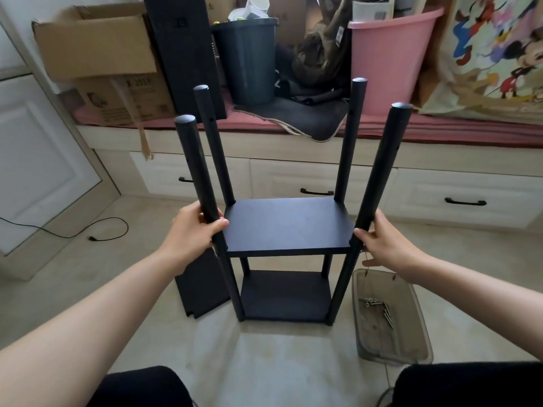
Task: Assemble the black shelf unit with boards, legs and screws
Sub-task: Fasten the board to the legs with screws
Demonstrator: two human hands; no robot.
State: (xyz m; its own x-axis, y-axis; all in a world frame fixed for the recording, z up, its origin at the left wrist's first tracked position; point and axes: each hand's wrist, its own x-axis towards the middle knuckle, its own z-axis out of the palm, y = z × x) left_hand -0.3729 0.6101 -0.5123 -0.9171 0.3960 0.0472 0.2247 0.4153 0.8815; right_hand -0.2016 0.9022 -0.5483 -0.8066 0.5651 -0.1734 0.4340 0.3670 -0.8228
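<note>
Black shelf unit (286, 227) upright — both hands (195, 230) grasping 2 front legs (379, 168) — uneven pull could tip it.

Beige tile floor (264, 348); white drawer bench (293, 177), pink tub (390, 54), cardboard box (97, 45) atop.

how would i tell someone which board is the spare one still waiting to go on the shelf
Start at the half-built black shelf unit standing on the floor between the person's hands. To its left, a loose black board lies flat on the floor beside the near left leg. Unlike the two fitted boards, no legs pass through it.
</note>
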